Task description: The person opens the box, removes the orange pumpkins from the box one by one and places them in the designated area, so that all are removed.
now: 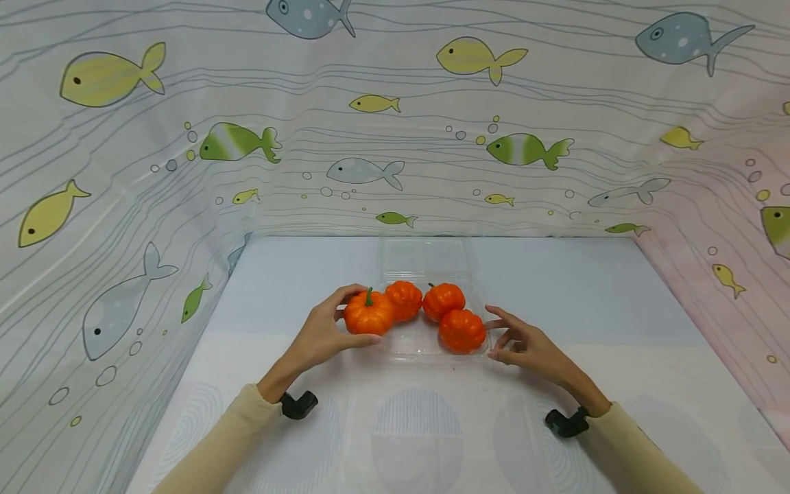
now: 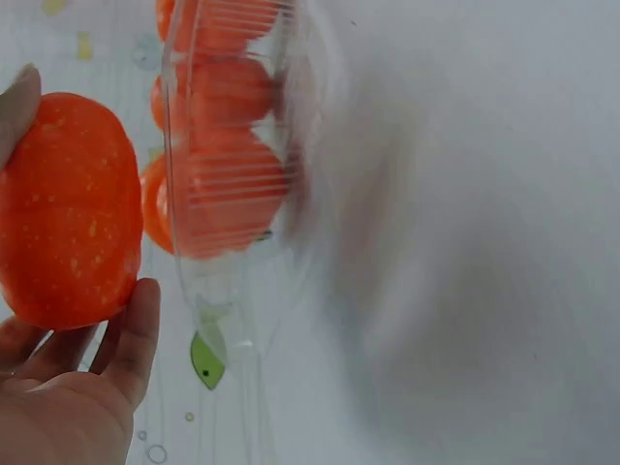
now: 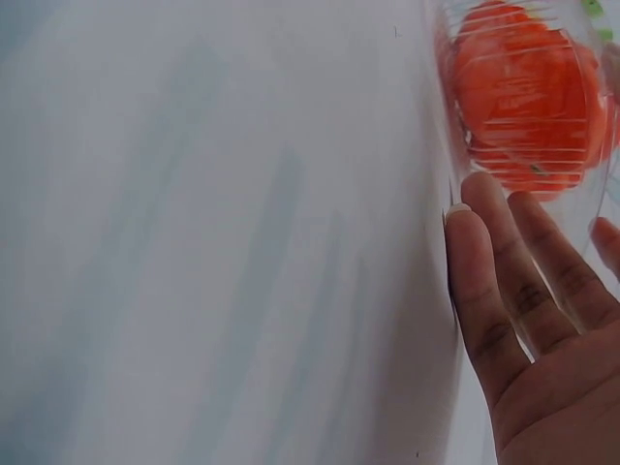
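My left hand [image 1: 322, 335] holds a small orange pumpkin [image 1: 369, 317] with a green stem between thumb and fingers, at the left edge of a clear plastic container [image 1: 409, 345]. In the left wrist view this pumpkin [image 2: 70, 213] is raised beside the container's ribbed wall. Inside the container lie three more orange pumpkins: one at the back left [image 1: 404, 300], one at the back right [image 1: 444, 302] and one at the front right [image 1: 462, 331]. Beside the container's right wall, my right hand [image 1: 529, 348] has its fingers spread and holds nothing; whether the fingertips touch the wall is unclear.
The container's clear lid [image 1: 424, 256] lies folded back behind it on the white table [image 1: 278, 274]. A fish-patterned curtain [image 1: 426, 151] rises behind the table and along both sides.
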The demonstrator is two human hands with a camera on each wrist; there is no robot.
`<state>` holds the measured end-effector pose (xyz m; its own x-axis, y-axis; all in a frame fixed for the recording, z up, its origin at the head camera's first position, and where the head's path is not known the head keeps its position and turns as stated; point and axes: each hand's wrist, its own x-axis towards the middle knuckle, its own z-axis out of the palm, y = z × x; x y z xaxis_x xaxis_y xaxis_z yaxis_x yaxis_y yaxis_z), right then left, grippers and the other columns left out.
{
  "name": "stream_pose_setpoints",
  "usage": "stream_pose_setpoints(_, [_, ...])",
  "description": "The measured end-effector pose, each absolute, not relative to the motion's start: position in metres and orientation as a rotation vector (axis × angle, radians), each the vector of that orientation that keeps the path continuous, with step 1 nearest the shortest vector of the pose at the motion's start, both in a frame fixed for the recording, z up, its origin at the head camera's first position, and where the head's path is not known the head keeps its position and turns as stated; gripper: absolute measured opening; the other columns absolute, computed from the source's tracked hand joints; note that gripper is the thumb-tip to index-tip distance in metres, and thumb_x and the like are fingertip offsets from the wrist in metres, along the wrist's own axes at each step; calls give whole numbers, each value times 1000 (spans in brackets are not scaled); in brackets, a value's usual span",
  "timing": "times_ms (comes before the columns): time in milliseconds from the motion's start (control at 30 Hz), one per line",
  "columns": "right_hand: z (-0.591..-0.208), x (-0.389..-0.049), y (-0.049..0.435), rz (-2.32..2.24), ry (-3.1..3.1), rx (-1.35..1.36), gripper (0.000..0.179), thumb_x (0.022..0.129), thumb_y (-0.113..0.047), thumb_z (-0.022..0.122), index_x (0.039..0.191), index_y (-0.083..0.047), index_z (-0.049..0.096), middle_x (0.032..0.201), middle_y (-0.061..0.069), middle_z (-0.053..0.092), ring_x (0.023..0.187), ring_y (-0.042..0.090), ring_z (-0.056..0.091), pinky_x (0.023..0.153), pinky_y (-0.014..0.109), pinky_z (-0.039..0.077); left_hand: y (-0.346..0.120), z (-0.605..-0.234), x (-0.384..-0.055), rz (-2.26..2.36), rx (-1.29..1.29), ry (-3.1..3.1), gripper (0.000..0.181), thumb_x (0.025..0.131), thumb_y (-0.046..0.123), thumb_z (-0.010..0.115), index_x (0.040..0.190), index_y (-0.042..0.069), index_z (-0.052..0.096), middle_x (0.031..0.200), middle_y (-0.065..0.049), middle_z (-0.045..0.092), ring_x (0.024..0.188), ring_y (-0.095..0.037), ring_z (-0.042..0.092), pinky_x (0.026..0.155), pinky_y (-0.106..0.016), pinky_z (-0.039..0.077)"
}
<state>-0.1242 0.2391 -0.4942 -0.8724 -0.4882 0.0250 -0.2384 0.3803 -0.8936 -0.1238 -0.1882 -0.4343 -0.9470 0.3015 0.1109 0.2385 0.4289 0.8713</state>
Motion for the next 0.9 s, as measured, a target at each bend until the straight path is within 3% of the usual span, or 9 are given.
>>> stream_pose_setpoints(567, [-490,-126,237,-1446,2404,-642,81,92,-20,80,159,-16,34,140,16,58,91,23,66,71,31,59,-229,-438,-128,1614,435,2680,85,75,37,94,147,24,52,142,2,54,130,-20,49,109,-51,45])
stream_pose_setpoints(900, [-490,-127,237,-1454,2385,-656,78,93,-19,78,157,-15,34,140,19,56,91,22,65,69,31,59,-254,-449,-130,1633,361,2693,85,76,36,94,148,24,51,142,3,54,129,-18,49,109,-47,45])
